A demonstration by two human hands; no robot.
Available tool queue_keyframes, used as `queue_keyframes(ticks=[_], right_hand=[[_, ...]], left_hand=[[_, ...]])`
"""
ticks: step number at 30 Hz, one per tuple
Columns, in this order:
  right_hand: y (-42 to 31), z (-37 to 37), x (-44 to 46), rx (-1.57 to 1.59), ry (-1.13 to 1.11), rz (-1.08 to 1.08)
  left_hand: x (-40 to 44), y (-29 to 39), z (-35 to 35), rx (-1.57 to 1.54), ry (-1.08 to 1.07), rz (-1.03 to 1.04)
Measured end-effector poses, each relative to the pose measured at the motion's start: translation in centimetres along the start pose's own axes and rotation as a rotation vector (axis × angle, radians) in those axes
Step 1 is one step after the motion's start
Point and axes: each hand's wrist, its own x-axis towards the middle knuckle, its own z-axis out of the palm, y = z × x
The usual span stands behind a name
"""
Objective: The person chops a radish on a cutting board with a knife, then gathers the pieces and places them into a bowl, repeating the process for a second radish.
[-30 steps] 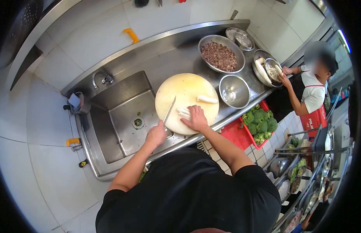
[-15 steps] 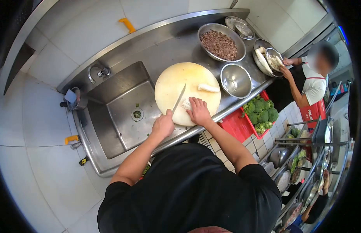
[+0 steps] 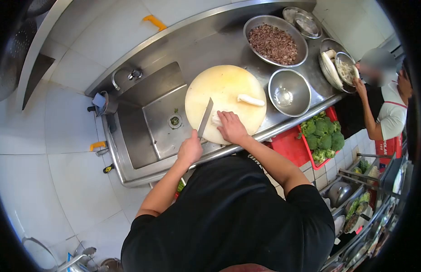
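A kitchen knife point(image 3: 205, 118) is gripped by the handle in my left hand point(image 3: 190, 148), its blade pointing away from me over the round cutting board point(image 3: 221, 81). Just right of the blade, my right hand point(image 3: 231, 127) presses its fingers down on a white vegetable cut into thin strips point(image 3: 216, 120); the fingers partly cover it. A longer white vegetable piece point(image 3: 250, 99) lies on the board beyond that hand, untouched. Its exact kind I cannot make out.
The board lies beside a steel sink point(image 3: 149, 131). A steel bowl point(image 3: 289, 93) and a bowl of chopped brown food point(image 3: 273, 44) stand to the right. Broccoli point(image 3: 323, 136) fills a red crate below the counter edge. Another person's hand point(image 3: 359, 86) touches a bowl at far right.
The view has shifted, so the counter appears moved. The knife blade is turned to show more of its flat side. My right hand stays on the cut white vegetable.
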Motion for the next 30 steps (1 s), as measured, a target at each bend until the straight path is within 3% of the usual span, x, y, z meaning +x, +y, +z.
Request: queue_keyframes(ticks=[10, 13, 16, 25, 30], right_hand=[[1.4, -0.4, -0.4, 0.062, 0.075, -0.075], [1.4, 0.2, -0.5, 0.037, 0.090, -0.070], [1.3, 0.3, -0.5, 0.022, 0.085, -0.059], [0.8, 0.6, -0.5, -0.045, 0.044, -0.019], [0.2, -1.1, -0.2, 0.192, 0.128, 0.015]], left_hand=[[-0.4, 2.3, 0.7, 0.058, 0.018, -0.038], [0.0, 1.3, 1.6, 0.038, 0.132, -0.016], [0.0, 2.0, 2.0, 0.107, 0.002, -0.005], [-0.7, 0.9, 2.4, 0.089, 0.057, 0.082], [-0.1, 0.5, 1.8, 0.045, 0.040, 0.062]])
